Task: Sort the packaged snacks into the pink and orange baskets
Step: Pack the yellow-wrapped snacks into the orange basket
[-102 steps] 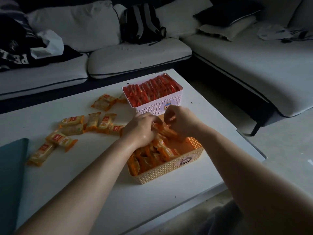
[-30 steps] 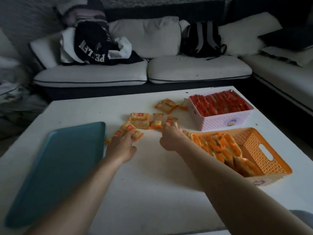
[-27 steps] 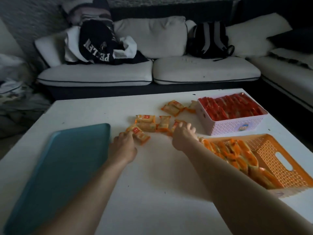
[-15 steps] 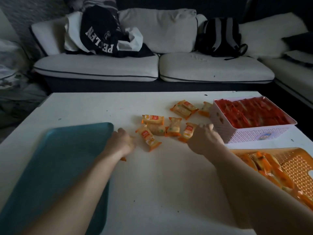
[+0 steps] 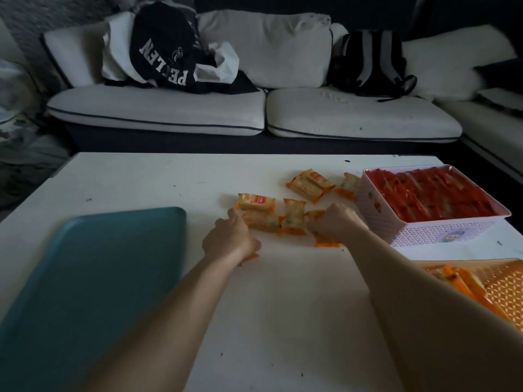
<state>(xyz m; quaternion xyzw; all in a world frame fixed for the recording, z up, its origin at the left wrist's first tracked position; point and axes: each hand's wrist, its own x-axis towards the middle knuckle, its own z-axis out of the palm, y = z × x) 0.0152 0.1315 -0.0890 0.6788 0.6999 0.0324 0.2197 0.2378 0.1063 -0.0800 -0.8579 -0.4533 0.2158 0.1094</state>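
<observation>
We have both hands down in the loose orange packets (image 5: 293, 219) on the white table (image 5: 283, 306) — gathering several at once, it seems, to spare trips. The left hand (image 5: 230, 240) curls around one, its edge showing under the palm; the right hand (image 5: 338, 223) is clenched over another. The pink basket (image 5: 441, 232) is packed with red packets (image 5: 430, 193) — the orange basket (image 5: 506, 281), at the right edge, holds orange ones in a row.

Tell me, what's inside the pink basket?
The pink basket holds red snack packets, packed in rows up to its rim. Whatever lies beneath that top layer is covered.
</observation>
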